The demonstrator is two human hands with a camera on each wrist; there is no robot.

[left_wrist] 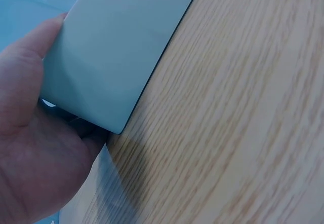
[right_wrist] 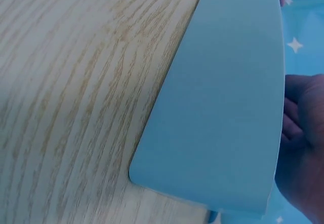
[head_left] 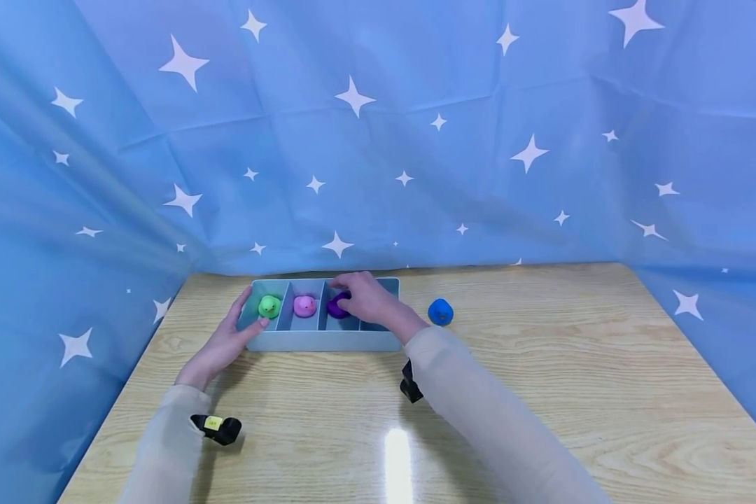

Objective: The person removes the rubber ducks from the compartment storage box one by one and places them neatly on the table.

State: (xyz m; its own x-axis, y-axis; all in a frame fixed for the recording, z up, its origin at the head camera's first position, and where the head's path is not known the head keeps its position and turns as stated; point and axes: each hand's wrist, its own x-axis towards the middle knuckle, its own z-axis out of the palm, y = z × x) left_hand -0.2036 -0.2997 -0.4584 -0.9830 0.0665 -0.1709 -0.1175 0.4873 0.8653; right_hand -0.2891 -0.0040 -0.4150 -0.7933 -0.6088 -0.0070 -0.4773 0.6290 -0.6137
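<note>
Box (head_left: 327,341), pale blue, four compartments, at the far side of the bench (head_left: 542,364). Contents from left: green duck (head_left: 269,306), pink duck (head_left: 305,306), purple duck (head_left: 334,306) in the third. Blue duck (head_left: 440,312), one, just right of the box. Left hand (head_left: 228,341): curled round the left end, thumb at the near wall. Right hand (head_left: 372,297): partly closed over the third compartment, thumb at the purple duck (whether pinching, I cannot tell remotely). Handling note: I would steady the box with the left and work the right straight up or down, clear of the compartment's sides. Views: head alone shows the compartments' contents; left wrist adds the near wall's lower edge along the bench; right wrist, bent fingers beyond that wall.
</note>
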